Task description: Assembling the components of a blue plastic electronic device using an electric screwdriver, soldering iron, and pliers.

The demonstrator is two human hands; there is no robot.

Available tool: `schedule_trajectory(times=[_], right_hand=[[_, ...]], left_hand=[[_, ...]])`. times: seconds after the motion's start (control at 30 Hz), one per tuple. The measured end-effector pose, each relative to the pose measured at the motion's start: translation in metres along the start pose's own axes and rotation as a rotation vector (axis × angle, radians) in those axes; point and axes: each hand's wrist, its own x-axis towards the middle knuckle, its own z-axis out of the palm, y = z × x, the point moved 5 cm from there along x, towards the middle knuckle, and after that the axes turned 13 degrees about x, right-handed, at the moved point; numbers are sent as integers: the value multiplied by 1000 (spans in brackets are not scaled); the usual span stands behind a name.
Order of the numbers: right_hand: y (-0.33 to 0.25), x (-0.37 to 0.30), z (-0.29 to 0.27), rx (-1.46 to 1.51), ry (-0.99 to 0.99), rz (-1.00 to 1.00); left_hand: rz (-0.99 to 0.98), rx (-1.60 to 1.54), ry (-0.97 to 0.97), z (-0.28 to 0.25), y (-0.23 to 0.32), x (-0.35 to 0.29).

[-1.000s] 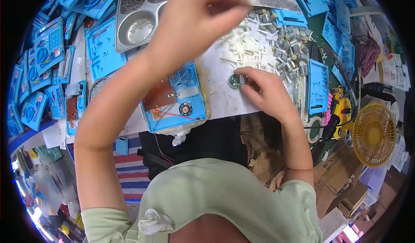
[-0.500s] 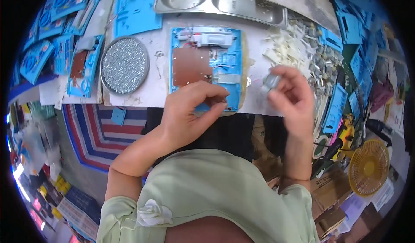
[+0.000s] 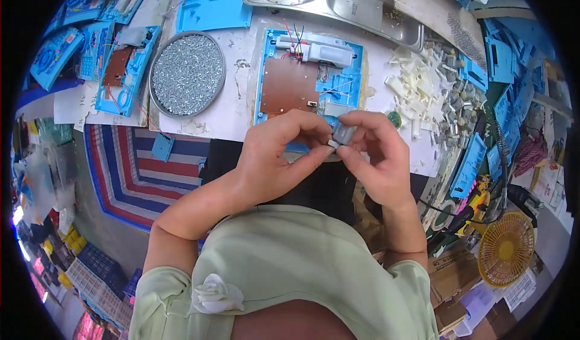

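Just over the front edge of the table, my two hands meet. My right hand [image 3: 380, 158] is closed, its thumb and fingers pinching a small grey metal part [image 3: 343, 134] shaped like a little motor. Fingertips of my left hand [image 3: 281, 146] press together on a tiny white piece [image 3: 333, 143], which touches or nearly touches the grey part. Behind the hands lies an open blue plastic housing [image 3: 270, 77]. It holds a brown circuit board [image 3: 289, 86], a white plastic unit [image 3: 329, 54] and loose wires. My hands cover the housing's near edge.
Left of the housing stands a round tray [image 3: 224, 74] of small screws. White plastic parts [image 3: 417, 86] and grey metal parts [image 3: 459, 107] are heaped at the right. A steel double-basin tray [image 3: 329, 4] sits at the back. Other blue housings [image 3: 127, 68] lie at the left.
My right hand has moved left to my left hand, bringing the grey metal part with it. The view has shifted, so the table things appear further right.
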Motion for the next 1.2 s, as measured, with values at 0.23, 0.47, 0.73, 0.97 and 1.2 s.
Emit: schedule_trajectory(times=[0.23, 0.47, 0.73, 0.97, 1.2], right_hand=[[-18, 8, -4, -78, 81, -41], [-29, 10, 2, -328, -77, -392], [-41, 3, 10, -616, -220, -633], [-35, -2, 3, -629, -194, -681], [-34, -3, -14, -608, -88, -651]], left_hand=[[497, 427, 183, -8, 18, 6], [383, 274, -19, -16, 16, 12], [387, 307, -13, -17, 19, 13], [428, 297, -32, -16, 15, 14], [188, 65, 29, -17, 12, 33]])
